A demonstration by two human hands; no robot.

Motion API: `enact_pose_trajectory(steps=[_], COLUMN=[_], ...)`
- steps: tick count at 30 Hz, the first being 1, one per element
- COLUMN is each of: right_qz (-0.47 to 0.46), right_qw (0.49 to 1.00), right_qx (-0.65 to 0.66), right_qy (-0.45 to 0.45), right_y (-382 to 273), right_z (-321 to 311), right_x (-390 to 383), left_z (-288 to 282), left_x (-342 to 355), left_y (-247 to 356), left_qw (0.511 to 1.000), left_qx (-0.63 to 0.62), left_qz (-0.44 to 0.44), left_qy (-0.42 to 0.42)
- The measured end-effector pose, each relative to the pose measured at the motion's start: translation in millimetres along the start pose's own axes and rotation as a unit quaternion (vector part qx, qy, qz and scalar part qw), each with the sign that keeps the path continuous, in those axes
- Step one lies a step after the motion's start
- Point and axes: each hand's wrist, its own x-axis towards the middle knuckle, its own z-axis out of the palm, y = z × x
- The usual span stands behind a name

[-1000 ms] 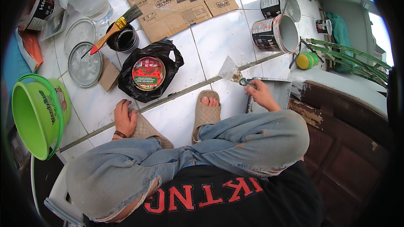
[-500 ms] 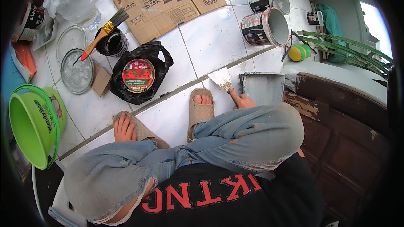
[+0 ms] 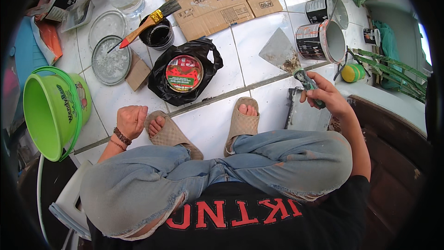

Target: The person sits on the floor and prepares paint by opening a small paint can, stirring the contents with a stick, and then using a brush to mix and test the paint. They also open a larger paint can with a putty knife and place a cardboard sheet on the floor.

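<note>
My right hand (image 3: 327,94) grips the dark green handle of a putty knife (image 3: 280,53). Its wide, stained blade points up and left over the tiles. Just below that hand lies a grey-coated tray (image 3: 306,112), partly hidden behind my knee. My left hand (image 3: 131,121), with beaded bracelets at the wrist, is curled closed beside my left slipper (image 3: 175,140), and nothing shows in it. Ahead of my feet stands a red and green tin (image 3: 184,72) in a black plastic bag (image 3: 159,81).
A paintbrush (image 3: 143,28) rests across a black tub (image 3: 158,38). Round lids (image 3: 111,62) lie beside it, with a green bucket (image 3: 44,111) at left. Flattened cardboard (image 3: 203,0) lies at the back. Paint buckets (image 3: 311,41) lie on their sides at right, near a brown wooden panel (image 3: 393,143).
My right hand has lifted the putty knife up and right, away from beside the tray. My left hand has come into view at the left. The whole view has shifted.
</note>
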Motion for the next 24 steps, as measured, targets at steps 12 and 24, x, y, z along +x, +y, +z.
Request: enact_pose_trajectory(steps=[12, 24], right_qz=[-0.003, -0.028], right_qw=[0.969, 0.963], right_qx=[-0.099, 0.025], right_qy=[-0.225, -0.266], right_y=[-104, -75], right_z=[39, 45], right_x=[56, 61], left_z=[-121, -66], left_x=[167, 160], left_y=[72, 103], left_qw=[0.986, 0.803], left_qx=[0.062, -0.510], left_qz=[0.137, -0.219], left_qy=[-0.076, -0.216])
